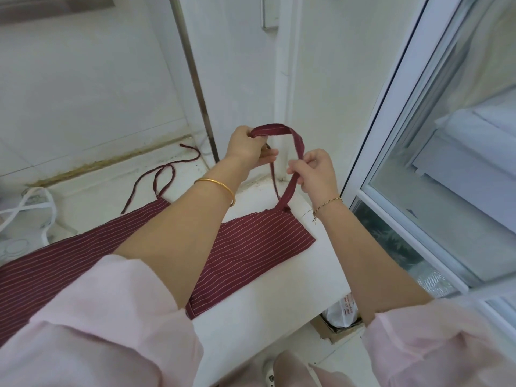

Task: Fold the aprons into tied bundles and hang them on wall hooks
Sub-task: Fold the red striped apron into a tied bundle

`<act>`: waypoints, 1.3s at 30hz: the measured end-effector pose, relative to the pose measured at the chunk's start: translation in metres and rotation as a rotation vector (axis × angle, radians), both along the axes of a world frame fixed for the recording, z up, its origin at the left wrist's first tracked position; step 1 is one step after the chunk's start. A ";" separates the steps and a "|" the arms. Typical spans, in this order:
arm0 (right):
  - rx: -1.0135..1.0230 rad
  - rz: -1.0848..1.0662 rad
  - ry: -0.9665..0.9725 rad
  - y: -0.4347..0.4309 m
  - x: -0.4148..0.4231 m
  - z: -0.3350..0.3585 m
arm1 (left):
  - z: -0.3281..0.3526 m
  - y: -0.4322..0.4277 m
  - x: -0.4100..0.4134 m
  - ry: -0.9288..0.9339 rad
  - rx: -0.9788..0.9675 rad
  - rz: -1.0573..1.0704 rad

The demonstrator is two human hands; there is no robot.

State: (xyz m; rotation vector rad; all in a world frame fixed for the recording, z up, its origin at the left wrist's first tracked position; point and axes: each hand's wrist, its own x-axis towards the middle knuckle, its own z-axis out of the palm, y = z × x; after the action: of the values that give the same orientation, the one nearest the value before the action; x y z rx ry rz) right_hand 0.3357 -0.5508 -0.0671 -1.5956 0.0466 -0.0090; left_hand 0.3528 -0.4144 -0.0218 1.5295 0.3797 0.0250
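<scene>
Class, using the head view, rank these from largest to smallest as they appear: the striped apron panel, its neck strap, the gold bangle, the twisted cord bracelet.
1. striped apron panel, by far.
2. neck strap, looped.
3. gold bangle.
4. twisted cord bracelet: thinner, but near the bangle in span.

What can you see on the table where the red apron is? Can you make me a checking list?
Surface: white counter, grubby along the back edge by the wall.
Job's things: striped dark-red apron lies spread on it; its neck strap is lifted in a loop; its waist tie trails loose behind. No hooks seen.
Clutter: white looped straps at the left edge; a plastic bag in a box below the counter.
Grips: left grip pinches the strap's top; right grip pinches its side.
Cables: nothing seen.
Surroundings: white tiled wall, metal pole, glass sliding door on the right.
</scene>
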 end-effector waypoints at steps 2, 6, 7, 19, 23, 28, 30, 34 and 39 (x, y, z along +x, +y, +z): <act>0.034 0.034 0.061 0.001 0.000 -0.003 | 0.003 -0.001 -0.003 0.035 -0.243 -0.017; -0.097 0.103 0.039 0.002 -0.004 -0.008 | 0.009 0.003 -0.006 0.130 -0.476 -0.030; -0.132 0.121 0.009 0.003 -0.005 -0.008 | 0.011 0.003 -0.006 0.153 -0.444 -0.051; -0.426 0.361 0.021 0.006 -0.007 -0.026 | 0.027 -0.008 -0.003 0.053 -0.398 -0.072; -0.432 0.177 0.321 -0.003 -0.014 -0.061 | 0.034 -0.009 -0.004 0.038 -0.367 -0.139; -0.408 0.366 0.214 0.013 -0.028 -0.097 | 0.035 -0.014 -0.006 0.024 -0.255 -0.210; -0.530 0.466 0.152 0.021 -0.025 -0.106 | 0.034 -0.013 -0.009 0.026 -0.238 -0.226; -0.618 0.489 0.201 0.029 -0.014 -0.123 | 0.034 0.000 -0.015 0.048 -0.241 -0.258; -0.451 0.365 0.417 0.033 -0.002 -0.130 | 0.033 0.035 -0.022 0.131 0.085 -0.335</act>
State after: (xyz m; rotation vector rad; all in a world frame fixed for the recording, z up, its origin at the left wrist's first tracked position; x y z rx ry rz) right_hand 0.3337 -0.5174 -0.1975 -2.0119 0.0810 0.6361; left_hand 0.3305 -0.3795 0.0115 1.6673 0.2244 -0.3263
